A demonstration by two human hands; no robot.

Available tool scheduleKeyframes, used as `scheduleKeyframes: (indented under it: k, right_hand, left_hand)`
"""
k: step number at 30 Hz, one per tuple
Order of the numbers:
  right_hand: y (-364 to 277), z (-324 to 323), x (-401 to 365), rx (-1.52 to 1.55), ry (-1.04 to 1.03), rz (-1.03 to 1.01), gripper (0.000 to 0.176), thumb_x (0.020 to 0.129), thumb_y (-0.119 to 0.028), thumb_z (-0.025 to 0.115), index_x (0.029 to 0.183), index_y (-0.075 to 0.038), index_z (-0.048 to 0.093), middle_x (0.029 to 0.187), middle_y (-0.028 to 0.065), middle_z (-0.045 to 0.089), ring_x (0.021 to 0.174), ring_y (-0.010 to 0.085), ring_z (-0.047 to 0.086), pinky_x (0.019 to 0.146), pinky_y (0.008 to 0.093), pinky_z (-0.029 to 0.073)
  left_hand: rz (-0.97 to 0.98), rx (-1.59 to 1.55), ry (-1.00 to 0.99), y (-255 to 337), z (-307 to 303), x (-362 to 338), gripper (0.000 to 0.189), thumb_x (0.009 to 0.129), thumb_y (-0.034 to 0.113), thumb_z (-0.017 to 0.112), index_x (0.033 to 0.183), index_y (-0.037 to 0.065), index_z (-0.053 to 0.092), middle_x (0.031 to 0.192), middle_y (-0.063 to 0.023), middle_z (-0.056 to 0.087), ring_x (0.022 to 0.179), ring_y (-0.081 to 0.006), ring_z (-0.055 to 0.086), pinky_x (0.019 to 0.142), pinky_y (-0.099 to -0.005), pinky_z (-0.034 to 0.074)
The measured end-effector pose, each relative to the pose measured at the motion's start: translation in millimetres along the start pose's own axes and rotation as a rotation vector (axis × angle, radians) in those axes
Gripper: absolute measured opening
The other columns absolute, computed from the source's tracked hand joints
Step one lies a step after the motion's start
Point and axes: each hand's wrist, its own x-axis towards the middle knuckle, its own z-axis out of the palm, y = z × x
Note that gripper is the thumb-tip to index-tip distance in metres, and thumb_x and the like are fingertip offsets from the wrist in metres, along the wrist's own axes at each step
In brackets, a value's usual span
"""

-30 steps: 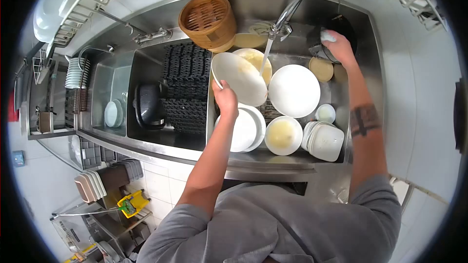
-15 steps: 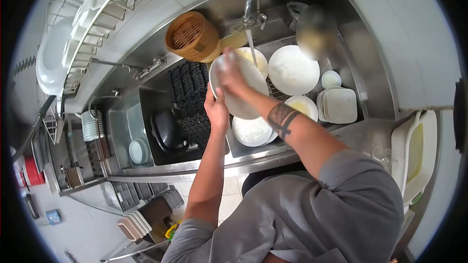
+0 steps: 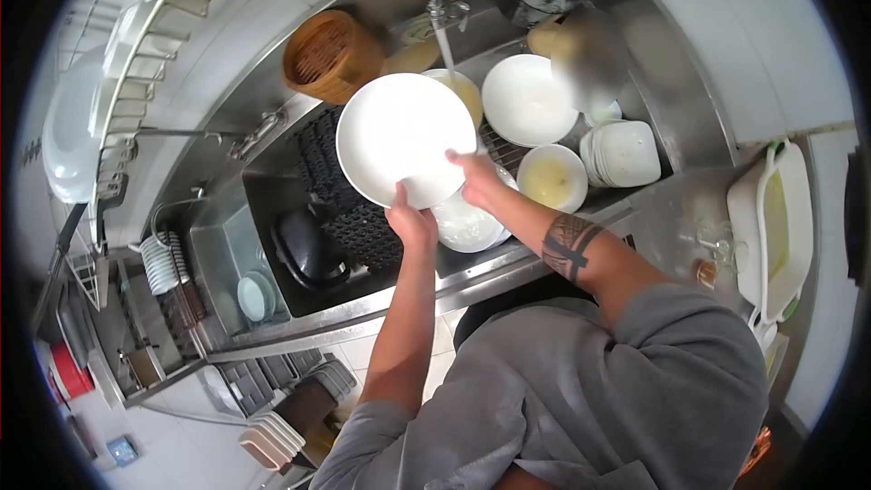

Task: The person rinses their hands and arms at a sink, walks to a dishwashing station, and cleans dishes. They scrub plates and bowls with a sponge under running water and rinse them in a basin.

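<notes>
A round white plate (image 3: 395,132) is held above the sink, its inner face toward me. My left hand (image 3: 413,222) grips its lower rim, thumb on top and fingers underneath. My right hand (image 3: 479,180) pinches the plate's right edge, thumb over the rim. Behind the plate, water runs from the faucet (image 3: 442,0) into a yellowish bowl (image 3: 461,95), which the plate partly covers. Under my right hand lies a white bowl with suds (image 3: 465,222). A larger white bowl (image 3: 529,100) and a bowl of yellowish liquid (image 3: 550,180) stand to the right.
Stacked square white dishes (image 3: 631,152) sit at the sink's right end. A bamboo steamer (image 3: 328,59) rests on the back ledge. Black ridged mats (image 3: 367,234) and a black lidded container (image 3: 310,245) fill the left basin. A wire rack (image 3: 136,82) hangs upper left.
My right hand has come off the plate's face, where it was a moving blur, to its right edge. The plate has turned to face me and shifted slightly left.
</notes>
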Motion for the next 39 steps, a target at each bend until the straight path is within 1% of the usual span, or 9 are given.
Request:
scheduleKeyframes:
  k: [5, 7, 14, 17, 24, 29, 33, 35, 39]
  right_hand:
    - [-73.2, -23.2, 1.4, -0.639, -0.315, 0.097, 0.054, 0.083, 0.003, 0.072, 0.133, 0.008, 0.053, 0.125, 0.0151, 0.064, 0.128, 0.0263, 0.056, 0.105, 0.0393, 0.046]
    - [-77.6, 10.2, -7.5, 0.123, -0.042, 0.063, 0.046, 0.081, 0.001, 0.076, 0.124, 0.009, 0.06, 0.123, 0.0136, 0.065, 0.122, 0.0253, 0.059, 0.104, 0.0349, 0.045]
    - [-99.2, -30.2, -38.4, -0.97, -0.035, -0.112, 0.036, 0.073, 0.003, 0.071, 0.108, 0.014, 0.067, 0.102, 0.0173, 0.071, 0.093, 0.0232, 0.068, 0.081, 0.0358, 0.055]
    - [-153.7, -10.4, -53.6, -0.64, -0.324, -0.276, 0.06, 0.086, -0.006, 0.074, 0.137, 0.01, 0.046, 0.121, 0.0195, 0.064, 0.107, 0.0261, 0.067, 0.092, 0.0381, 0.056]
    - [-135.4, -11.9, 20.3, -0.296, -0.588, -0.365, 0.05, 0.103, -0.037, 0.057, 0.142, -0.006, 0.052, 0.128, 0.0093, 0.063, 0.12, 0.02, 0.059, 0.102, 0.0365, 0.049]
    - [-139.3, -26.6, -24.6, 0.131, -0.392, 0.227, 0.055, 0.105, -0.037, 0.053, 0.149, -0.005, 0.043, 0.142, 0.0104, 0.056, 0.125, 0.0205, 0.057, 0.099, 0.0386, 0.053]
    - [-194.4, -59.4, -2.3, -0.356, -0.297, -0.11, 0.056, 0.097, -0.021, 0.068, 0.146, -0.005, 0.045, 0.133, 0.0122, 0.059, 0.122, 0.0242, 0.059, 0.097, 0.0418, 0.054]
    - [-213.4, -61.2, 19.1, -0.666, -0.14, -0.07, 0.062, 0.085, -0.001, 0.072, 0.142, -0.002, 0.047, 0.123, 0.0153, 0.063, 0.115, 0.0276, 0.062, 0.096, 0.0419, 0.054]
    - [-172.2, -78.0, 34.9, -0.425, 0.185, -0.291, 0.06, 0.078, 0.009, 0.068, 0.135, 0.004, 0.05, 0.115, 0.0172, 0.065, 0.104, 0.0298, 0.066, 0.091, 0.0422, 0.056]
  left_hand:
    - [-0.178, 0.007, -0.464, 50.0, -10.0, 14.2, 0.049, 0.106, 0.027, 0.053, 0.145, -0.001, 0.043, 0.138, -0.0179, 0.054, 0.124, -0.0346, 0.057, 0.105, -0.0531, 0.047]
    - [-0.159, 0.058, -0.146, 22.2, 24.5, 13.0, 0.049, 0.107, 0.025, 0.049, 0.146, -0.003, 0.04, 0.134, -0.0197, 0.055, 0.12, -0.033, 0.058, 0.11, -0.0507, 0.044]
    - [0.098, 0.217, -0.193, -5.0, 18.5, 27.1, 0.036, 0.095, -0.003, 0.063, 0.129, -0.006, 0.051, 0.125, -0.017, 0.062, 0.104, -0.0255, 0.066, 0.094, -0.0394, 0.054]
    - [0.29, 0.628, -0.214, -2.7, 46.8, 50.4, 0.034, 0.092, 0.006, 0.073, 0.119, -0.007, 0.056, 0.11, -0.015, 0.069, 0.095, -0.0217, 0.066, 0.085, -0.0334, 0.054]
    - [-0.311, 0.669, -0.472, -78.0, 96.4, 2.7, 0.044, 0.097, 0.031, 0.071, 0.118, -0.007, 0.064, 0.105, -0.0175, 0.073, 0.089, -0.0233, 0.069, 0.083, -0.0337, 0.053]
    - [-0.033, 0.864, -0.186, -89.9, 66.6, 51.0, 0.035, 0.102, 0.023, 0.064, 0.123, -0.006, 0.063, 0.118, -0.0131, 0.069, 0.094, -0.0163, 0.065, 0.085, -0.0314, 0.052]
    - [-0.034, 0.408, -0.308, -72.2, 49.7, 51.4, 0.034, 0.101, 0.021, 0.065, 0.124, -0.003, 0.059, 0.106, -0.0092, 0.07, 0.09, -0.0213, 0.068, 0.084, -0.0362, 0.055]
    - [-0.569, 0.125, -0.297, -65.6, 63.4, 48.6, 0.036, 0.101, 0.022, 0.065, 0.126, -0.002, 0.057, 0.111, -0.0114, 0.068, 0.095, -0.0253, 0.069, 0.085, -0.0414, 0.057]
    - [-0.484, 0.086, -0.171, -125.1, 75.3, 30.4, 0.048, 0.102, 0.019, 0.06, 0.143, -0.001, 0.044, 0.126, -0.0139, 0.061, 0.114, -0.0279, 0.063, 0.098, -0.0466, 0.053]
